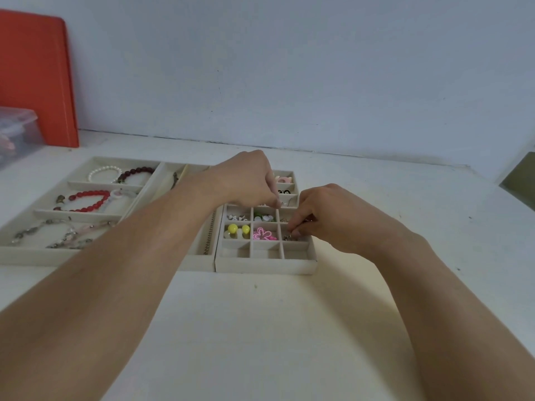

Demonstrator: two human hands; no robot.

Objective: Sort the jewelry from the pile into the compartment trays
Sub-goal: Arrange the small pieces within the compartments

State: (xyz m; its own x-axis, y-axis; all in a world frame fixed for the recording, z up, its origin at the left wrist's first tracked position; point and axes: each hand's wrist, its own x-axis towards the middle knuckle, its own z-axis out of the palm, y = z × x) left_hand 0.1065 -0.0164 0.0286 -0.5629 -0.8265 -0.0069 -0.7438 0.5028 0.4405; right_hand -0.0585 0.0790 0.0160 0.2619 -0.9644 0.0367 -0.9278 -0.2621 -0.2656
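Note:
A cream grid tray (266,264) of small compartments lies in front of me, holding yellow ball earrings (238,228), a pink flower piece (263,235) and other small items. My left hand (246,180) hovers over the tray's upper rows, its fingers curled and pinching a small pale earring (282,202). My right hand (327,215) reaches into the right column and pinches small metal earrings (291,237) in a compartment. To the left, a larger tray (29,256) holds a pearl bracelet (104,172), red bead bracelets (86,201) and metal chains (52,234).
A middle tray (199,263) with a long chain lies under my left forearm. An orange board (34,79) leans on the wall at far left beside a clear plastic box (17,134). A dark object (521,180) sits at the right edge. White tabletop stretches toward me.

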